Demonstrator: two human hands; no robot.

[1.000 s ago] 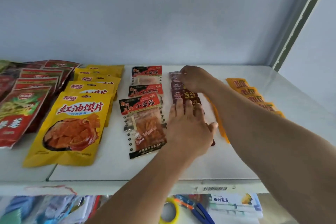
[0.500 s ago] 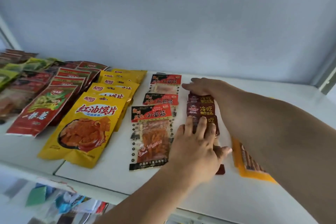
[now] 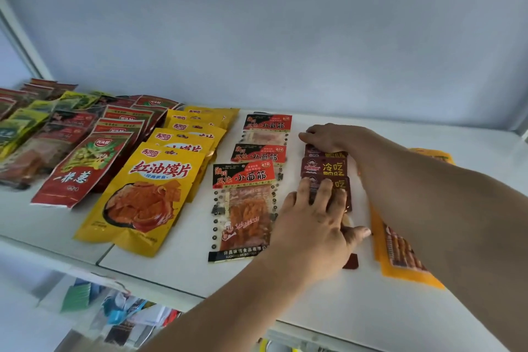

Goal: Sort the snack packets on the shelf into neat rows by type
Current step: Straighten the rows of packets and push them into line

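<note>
Hands flat on maroon pkts, shelf

Soft, even daylight fills the view — bright enough that the white shelf and the wall behind it wash out to a pale blue-grey. Shadows are faint, only a thin dark line under packet edges. The yellow packets carry mild sheen, no hard glare. Detail smears toward the shelf's left end and below its front edge — the wide lens bends straight lines there.
</note>
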